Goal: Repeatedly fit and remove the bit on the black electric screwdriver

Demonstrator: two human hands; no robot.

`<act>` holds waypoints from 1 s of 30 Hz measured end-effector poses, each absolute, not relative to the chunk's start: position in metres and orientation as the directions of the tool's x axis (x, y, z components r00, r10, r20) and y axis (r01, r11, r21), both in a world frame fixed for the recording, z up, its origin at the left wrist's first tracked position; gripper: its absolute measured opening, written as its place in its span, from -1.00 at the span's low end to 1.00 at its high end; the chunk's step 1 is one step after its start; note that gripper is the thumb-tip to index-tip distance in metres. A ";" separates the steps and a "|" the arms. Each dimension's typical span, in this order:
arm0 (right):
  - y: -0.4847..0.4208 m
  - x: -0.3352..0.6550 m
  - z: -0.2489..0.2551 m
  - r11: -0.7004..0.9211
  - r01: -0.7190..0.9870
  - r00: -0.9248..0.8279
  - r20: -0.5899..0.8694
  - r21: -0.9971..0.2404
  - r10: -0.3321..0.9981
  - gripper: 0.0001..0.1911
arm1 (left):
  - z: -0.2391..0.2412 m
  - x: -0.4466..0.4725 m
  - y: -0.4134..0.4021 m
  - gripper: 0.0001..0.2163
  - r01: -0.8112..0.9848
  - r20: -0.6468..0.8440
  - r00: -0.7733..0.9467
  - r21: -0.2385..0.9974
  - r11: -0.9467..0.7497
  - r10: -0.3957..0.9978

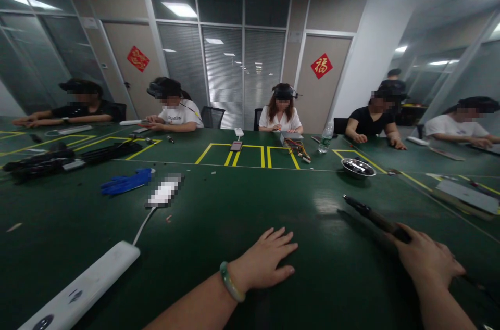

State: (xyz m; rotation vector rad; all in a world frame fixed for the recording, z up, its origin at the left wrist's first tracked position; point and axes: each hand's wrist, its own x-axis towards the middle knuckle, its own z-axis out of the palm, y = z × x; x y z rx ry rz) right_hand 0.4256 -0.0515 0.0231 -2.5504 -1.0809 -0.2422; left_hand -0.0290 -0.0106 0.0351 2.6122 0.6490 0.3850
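Note:
My left hand [269,261] lies on the green table [219,231] with its fingers spread, holding nothing. A green bangle [231,282] circles that wrist. At the right, my right hand [425,257] is closed round a dark electric screwdriver [375,220]. The screwdriver's metal tip points forward and left, over the tabletop, and a dark cord seems to trail behind the hand. Left of my left arm, a white power bank [82,288] is joined by a cable to a phone [166,190] with a blurred screen.
Ahead stand a metal bowl [358,167], a plastic bottle [325,136] and a metal box with coloured wires [292,138]. A blue glove [127,181] and a black tripod-like bundle [42,161] lie left. Several people sit across the table, and a laptop-like grey panel [469,195] lies right.

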 end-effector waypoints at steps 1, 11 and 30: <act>-0.047 0.410 0.026 -0.595 0.766 0.642 0.330 -0.243 0.692 -0.38 | 0.035 -0.028 -0.011 -0.46 0.381 0.173 0.848 0.459 -0.802 0.502; -0.016 0.208 0.038 -0.014 0.964 0.134 0.441 -0.265 0.887 -0.59 | 0.038 -0.019 -0.015 -0.78 0.135 0.395 0.866 0.406 -0.904 0.307; -0.011 0.156 0.038 0.264 0.852 -0.210 0.165 -0.452 0.964 -0.38 | 0.041 -0.028 -0.007 -0.76 0.284 0.480 0.780 0.299 -0.911 0.401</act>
